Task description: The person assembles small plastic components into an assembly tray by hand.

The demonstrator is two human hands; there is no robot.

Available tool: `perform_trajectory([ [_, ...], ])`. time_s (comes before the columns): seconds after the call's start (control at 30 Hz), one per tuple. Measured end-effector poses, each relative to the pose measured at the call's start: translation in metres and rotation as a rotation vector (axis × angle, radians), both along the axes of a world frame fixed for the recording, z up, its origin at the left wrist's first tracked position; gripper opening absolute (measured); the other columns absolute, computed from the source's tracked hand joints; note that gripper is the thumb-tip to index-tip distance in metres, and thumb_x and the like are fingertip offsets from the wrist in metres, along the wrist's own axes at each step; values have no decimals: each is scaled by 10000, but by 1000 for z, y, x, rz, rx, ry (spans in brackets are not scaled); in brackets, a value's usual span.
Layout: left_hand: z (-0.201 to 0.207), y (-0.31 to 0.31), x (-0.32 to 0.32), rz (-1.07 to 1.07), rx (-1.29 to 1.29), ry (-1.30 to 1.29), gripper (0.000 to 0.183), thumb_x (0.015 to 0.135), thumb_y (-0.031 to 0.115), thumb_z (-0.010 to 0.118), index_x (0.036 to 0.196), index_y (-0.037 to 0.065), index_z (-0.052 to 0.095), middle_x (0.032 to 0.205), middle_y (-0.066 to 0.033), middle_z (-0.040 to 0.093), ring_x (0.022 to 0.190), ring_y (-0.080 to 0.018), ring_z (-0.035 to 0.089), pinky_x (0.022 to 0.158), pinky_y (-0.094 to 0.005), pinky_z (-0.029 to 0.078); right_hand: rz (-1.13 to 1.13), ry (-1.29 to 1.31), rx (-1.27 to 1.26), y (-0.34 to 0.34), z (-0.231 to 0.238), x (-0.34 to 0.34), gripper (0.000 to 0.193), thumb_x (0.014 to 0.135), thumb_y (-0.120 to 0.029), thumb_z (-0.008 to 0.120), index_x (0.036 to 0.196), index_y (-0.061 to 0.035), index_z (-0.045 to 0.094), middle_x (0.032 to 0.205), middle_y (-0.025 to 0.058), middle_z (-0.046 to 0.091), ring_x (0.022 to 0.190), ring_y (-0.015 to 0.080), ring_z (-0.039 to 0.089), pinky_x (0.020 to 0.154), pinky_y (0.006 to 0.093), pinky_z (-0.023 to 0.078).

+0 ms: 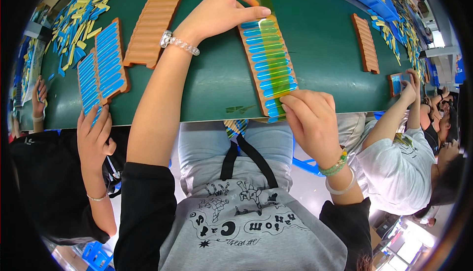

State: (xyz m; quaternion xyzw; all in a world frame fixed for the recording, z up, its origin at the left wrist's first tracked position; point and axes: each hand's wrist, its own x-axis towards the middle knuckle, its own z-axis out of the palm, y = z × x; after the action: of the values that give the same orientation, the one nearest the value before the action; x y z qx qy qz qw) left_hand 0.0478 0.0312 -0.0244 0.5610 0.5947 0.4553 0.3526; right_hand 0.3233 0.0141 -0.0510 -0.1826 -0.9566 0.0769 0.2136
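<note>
An orange-brown grooved tray lies lengthwise before me, near the table's front edge. Blue strips fill its grooves. A see-through yellow-green tape runs along the tray over the strips and continues past its far end, out of the picture. My left hand reaches to that far end, the tape between its thumb and a finger; its upper fingers are cut off by the top edge. At the tray's near right side, my right hand is closed, its fingertips pinching the tape's edge against the tray.
An unfilled grooved tray lies left of my left forearm. Beyond it, a co-worker's hand touches blue-filled trays. Loose blue and yellow strips pile up far left. At right lie another tray and a co-worker's hands.
</note>
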Motion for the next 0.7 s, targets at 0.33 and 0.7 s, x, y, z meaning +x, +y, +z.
perform_trajectory([
  [0.33,-3,0,-2,-8,-10,-11,1143,855,229,774,1579,153,-108,1098,-240,636,852,-217,666,744,-323,544,-86,-6,0,-5,0,1,272,749,-43,745,1011,-66,674,1090,88,671,924,229,639,836,376,429],
  [0.7,-3,0,-1,-23,-13,-21,1136,860,230,770,1579,156,-107,1080,-232,646,843,-212,668,740,-321,543,-148,-14,-2,-13,5,-3,259,756,-40,746,1001,-56,664,1067,81,669,937,235,641,830,371,430],
])
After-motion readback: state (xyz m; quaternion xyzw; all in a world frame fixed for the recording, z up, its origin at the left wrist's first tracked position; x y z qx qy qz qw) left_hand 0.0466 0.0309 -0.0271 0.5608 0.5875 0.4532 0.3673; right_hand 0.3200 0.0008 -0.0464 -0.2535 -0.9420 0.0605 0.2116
